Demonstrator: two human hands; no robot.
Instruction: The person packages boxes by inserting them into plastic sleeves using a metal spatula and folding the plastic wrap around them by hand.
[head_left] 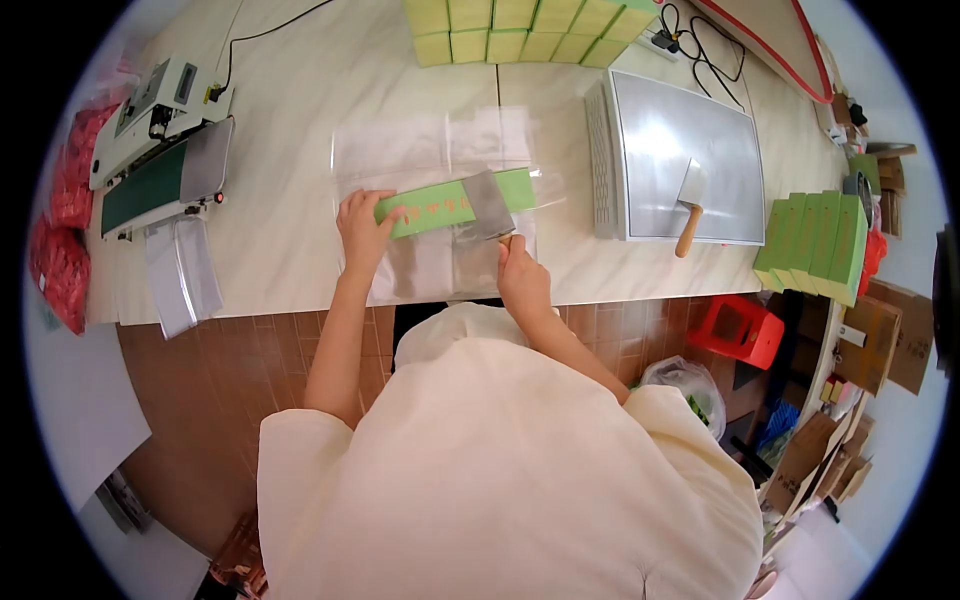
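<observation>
A long green box [438, 207] with orange printed characters lies slanted on the table in front of me. My left hand [364, 225] grips its left end, the thumb on the near side and the fingers over the far side. In my right hand [522, 275] is a scraper [488, 203], its handle mostly hidden by my fingers. The scraper's broad grey blade lies across the right part of the box. Clear plastic bags [490, 135] are spread flat under and around the box.
On the right stands a metal hot plate [690, 140] with a second, wooden-handled scraper [688, 228] lying on it. Green boxes are stacked at the back [515, 35] and right edge [815, 240]. A sealing machine [160, 150] stands left. Below the table is a red stool [738, 330].
</observation>
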